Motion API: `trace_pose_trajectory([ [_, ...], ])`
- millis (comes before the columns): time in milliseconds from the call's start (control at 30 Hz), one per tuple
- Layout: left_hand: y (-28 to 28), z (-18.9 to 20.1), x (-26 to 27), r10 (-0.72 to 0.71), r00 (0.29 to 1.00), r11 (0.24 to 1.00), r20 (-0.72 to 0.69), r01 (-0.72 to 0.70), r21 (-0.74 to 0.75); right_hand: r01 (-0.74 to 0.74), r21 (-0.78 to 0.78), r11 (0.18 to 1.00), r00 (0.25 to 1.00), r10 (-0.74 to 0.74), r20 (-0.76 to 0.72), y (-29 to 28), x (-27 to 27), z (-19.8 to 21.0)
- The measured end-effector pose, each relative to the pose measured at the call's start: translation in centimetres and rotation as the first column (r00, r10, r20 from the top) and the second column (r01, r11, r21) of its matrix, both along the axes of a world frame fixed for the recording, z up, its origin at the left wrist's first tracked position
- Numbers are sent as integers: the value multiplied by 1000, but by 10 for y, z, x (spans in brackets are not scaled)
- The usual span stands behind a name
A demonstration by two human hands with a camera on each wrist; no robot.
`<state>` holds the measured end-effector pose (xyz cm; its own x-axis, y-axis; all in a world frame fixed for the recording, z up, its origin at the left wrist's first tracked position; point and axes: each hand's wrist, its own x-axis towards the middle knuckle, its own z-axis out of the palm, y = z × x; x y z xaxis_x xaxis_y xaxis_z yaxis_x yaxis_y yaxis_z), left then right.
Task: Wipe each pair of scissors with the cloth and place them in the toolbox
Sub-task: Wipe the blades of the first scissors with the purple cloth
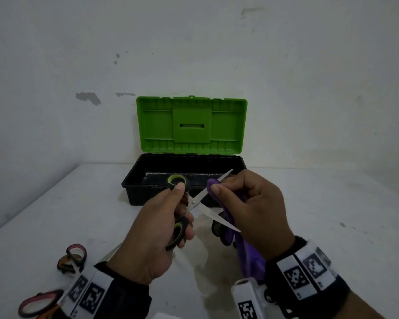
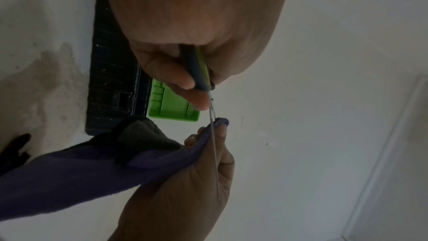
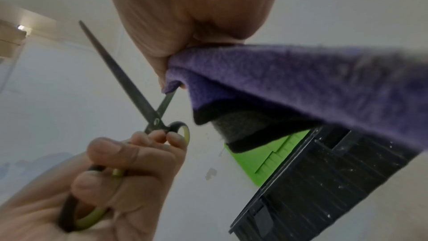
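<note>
Scissors point(image 1: 195, 202), green-handled, blades spread, sit mid-frame before the open toolbox point(image 1: 134, 180); our left hand point(image 1: 152, 233) grips the handles while our right hand point(image 1: 253, 212) pinches the purple cloth point(image 1: 249, 261) round one blade.

A white table point(image 1: 309, 226) with grey stains and scuffs stands against a white wall point(image 1: 217, 42) where patches of paint point(image 1: 88, 97) have chipped away.

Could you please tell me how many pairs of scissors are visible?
3, possibly more hidden: green-handled scissors in the left hand, two pink-handled pairs on the table's near-left.
</note>
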<state>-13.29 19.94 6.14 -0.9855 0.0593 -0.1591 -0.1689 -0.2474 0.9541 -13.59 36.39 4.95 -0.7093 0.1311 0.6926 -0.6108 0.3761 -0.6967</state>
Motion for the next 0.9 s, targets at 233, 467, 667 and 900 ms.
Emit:
trace_pose_trajectory([
  [233, -1, -2, 1, 12, 999, 1000, 33, -13, 25, 61, -21, 998, 998, -62, -32, 2, -4, -4],
  [467, -1, -4, 2, 15, 998, 999, 55, -17, 35, 78, -19, 997, 996, -79, -33, 6, -4, -4],
  [667, 1, -3, 2, 5, 999, 1000, 45, -6, 9, 104, -55, 993, 994, -106, -36, 12, -6, -5],
  [900, 2, -4, 3, 12, 998, 1000, 64, -13, 20, 66, -57, 996, 997, -68, -28, 12, -4, -5],
])
